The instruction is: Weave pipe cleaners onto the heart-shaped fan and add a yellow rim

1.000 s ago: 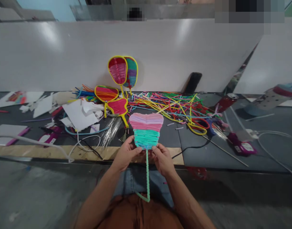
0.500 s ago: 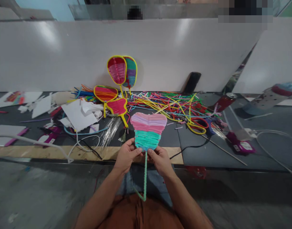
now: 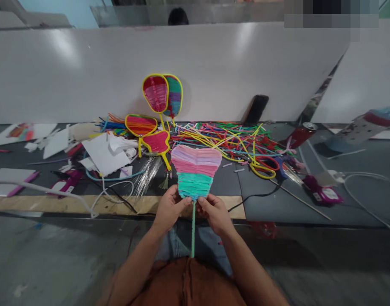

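Between both hands is a pipe-cleaner hand fan, banded lilac, pink, turquoise and blue, its wide scalloped edge pointing away from me. My left hand pinches its lower left corner, thumb on top. At the lower right corner my right hand grips in the same way. A green pipe-cleaner stem hangs from the fan's narrow end toward my lap. Just beyond lie a pink fan with a yellow rim and an orange-red one. Two more yellow-rimmed fans, one red and pink, lean on the white partition.
Loose pipe cleaners are heaped behind the fan. Scissors, a red can and a purple glue gun are to the right. A phone leans on the partition. Paper scraps and cables lie left.
The fan has risen slightly away from me, with its top edge a little higher. Less of the green stem's bent end shows. Both hands keep their hold.
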`<state>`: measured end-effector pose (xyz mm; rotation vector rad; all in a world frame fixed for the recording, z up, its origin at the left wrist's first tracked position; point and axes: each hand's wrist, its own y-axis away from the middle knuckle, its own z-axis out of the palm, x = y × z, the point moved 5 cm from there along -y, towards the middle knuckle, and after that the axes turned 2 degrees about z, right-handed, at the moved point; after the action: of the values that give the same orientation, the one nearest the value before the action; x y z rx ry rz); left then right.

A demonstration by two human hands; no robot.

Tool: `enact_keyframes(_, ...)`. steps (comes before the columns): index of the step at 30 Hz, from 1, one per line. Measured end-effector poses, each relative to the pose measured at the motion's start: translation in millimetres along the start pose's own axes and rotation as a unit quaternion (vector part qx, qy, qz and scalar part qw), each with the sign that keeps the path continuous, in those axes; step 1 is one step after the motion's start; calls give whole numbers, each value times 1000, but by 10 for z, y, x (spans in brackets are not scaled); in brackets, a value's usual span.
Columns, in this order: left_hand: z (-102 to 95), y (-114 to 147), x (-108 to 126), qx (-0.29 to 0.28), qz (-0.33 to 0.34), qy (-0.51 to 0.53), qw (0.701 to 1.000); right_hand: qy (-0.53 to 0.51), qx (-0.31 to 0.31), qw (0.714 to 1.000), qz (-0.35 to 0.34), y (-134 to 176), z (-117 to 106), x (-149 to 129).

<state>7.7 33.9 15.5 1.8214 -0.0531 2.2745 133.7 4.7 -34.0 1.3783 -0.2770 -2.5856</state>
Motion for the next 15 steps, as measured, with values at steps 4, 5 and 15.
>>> enact_keyframes(4,-5,2,-54,30,-8,19,999,-8,14,999,-38,1,41,38)
enact_keyframes(5,-5,-3,-72,35,-10,26,999,-5,20,999,-46,1,51,50)
enact_keyframes(15,6,44,-193,-18,-86,34,996,267,140,936,-183,62,22,-326)
